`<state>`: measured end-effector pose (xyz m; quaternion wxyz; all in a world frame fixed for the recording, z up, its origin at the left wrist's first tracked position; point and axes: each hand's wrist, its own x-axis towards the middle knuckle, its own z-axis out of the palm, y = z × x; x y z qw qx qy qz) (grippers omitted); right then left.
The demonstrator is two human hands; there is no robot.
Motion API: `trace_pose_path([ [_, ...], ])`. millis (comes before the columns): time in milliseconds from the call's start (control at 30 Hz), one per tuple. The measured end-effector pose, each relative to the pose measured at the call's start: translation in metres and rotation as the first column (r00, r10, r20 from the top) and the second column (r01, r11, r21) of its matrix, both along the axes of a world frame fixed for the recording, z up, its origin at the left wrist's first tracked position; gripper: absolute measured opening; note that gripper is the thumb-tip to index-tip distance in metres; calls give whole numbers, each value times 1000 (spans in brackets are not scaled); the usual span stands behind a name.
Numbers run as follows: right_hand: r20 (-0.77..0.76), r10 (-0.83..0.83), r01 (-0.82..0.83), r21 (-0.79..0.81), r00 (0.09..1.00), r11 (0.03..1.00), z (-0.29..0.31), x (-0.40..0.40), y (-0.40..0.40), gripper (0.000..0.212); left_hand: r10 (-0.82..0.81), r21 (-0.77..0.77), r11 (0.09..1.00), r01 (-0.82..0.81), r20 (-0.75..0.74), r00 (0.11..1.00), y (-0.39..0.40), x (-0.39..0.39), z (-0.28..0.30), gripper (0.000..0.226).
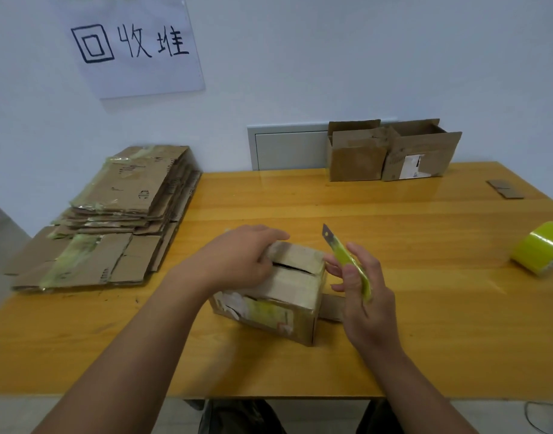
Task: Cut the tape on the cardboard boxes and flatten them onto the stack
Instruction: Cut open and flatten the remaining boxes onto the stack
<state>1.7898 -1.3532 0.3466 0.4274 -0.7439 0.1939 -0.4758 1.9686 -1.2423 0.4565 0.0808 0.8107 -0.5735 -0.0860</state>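
Right-hand grip (359,277) clamped on yellow knife (347,258), blade up and out; left hand (240,258) resting flat on small box (278,286) mid-desk (394,214), seam already split. Could nick those fingers if blade slips near them. Stack (112,214) waiting left.

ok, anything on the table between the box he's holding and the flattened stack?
Nothing visible. The box sits under the left hand; bare tabletop runs from it to the stack at far left.
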Motion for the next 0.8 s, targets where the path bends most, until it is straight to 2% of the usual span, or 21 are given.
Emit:
trace_pose_path([
  [100, 45, -4, 0, 73, 999, 997, 0, 1, 10, 33, -96, -23, 995, 94, -105, 990, -4, -10, -3, 53],
  [167, 67, -1, -7, 121, 998, 993, 1, 2, 16, 32, -140, -29, 990, 137, -119, 983, -8, -20, -7, 50],
  [433, 202, 99, -164, 336, 974, 927, 6, 0, 22, 25, -123, -128, 985, 116, -47, 991, -14, -30, -14, 37],
  [633, 257, 147, -243, 401, 955, 883, 17, -20, -1, 30, -81, -267, 963, 48, -112, 990, -9, -30, -28, 32],
  [733, 321, 167, -320, 514, 932, 796, 20, -32, -13, 26, -57, -274, 961, 27, -103, 993, -9, -30, -32, 33],
  [800, 380, 169, -379, 592, 910, 711, 19, -34, -15, 15, -49, -276, 961, 22, -94, 994, -9, -30, -32, 33],
])
